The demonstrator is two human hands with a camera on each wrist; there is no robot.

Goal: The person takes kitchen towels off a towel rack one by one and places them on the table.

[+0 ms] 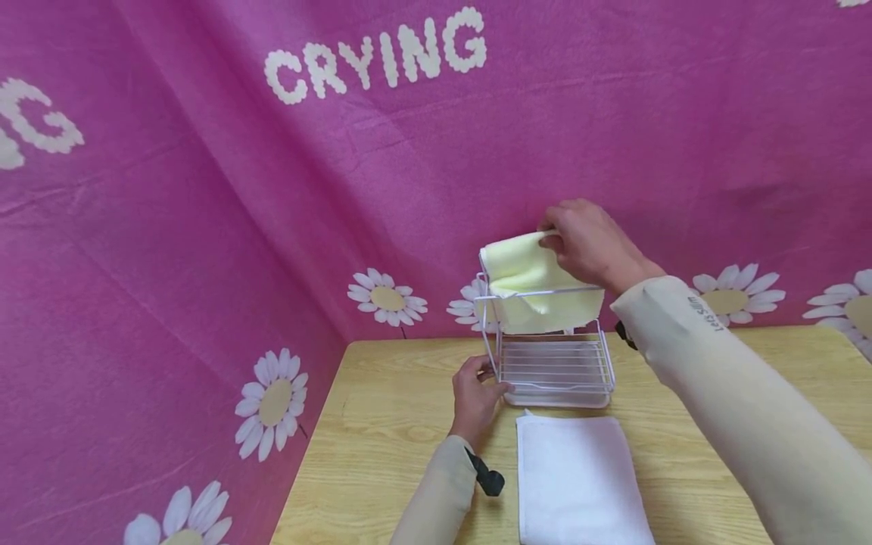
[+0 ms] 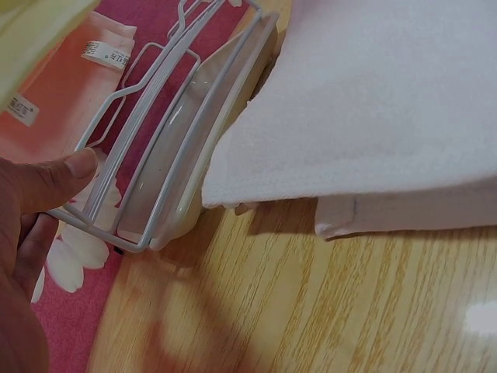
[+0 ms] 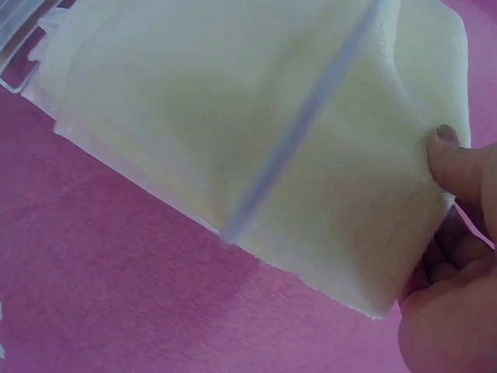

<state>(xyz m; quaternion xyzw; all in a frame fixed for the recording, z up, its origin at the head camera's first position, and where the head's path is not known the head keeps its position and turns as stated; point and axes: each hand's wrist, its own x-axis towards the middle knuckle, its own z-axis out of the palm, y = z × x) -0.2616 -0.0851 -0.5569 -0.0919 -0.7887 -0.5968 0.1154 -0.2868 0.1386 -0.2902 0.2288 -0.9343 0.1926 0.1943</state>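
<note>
A two-tier white wire rack (image 1: 557,369) stands at the back of the table, a shallow pale tray (image 1: 559,399) under its wires. My left hand (image 1: 475,397) grips the rack's left side, its thumb (image 2: 81,163) over the wire. Up at the top, my right hand (image 1: 591,241) pinches the upper edge of a folded yellow towel (image 1: 527,265). The towel hangs down behind the rack's upper front wire. Seen from the left wrist, a salmon-pink cloth (image 2: 93,74) with white labels shows past the wires.
In front of the rack, a folded white towel (image 1: 579,481) lies on the wooden table (image 1: 381,424). A magenta curtain (image 1: 381,166) with daisies and lettering hangs right behind the table and along its left side.
</note>
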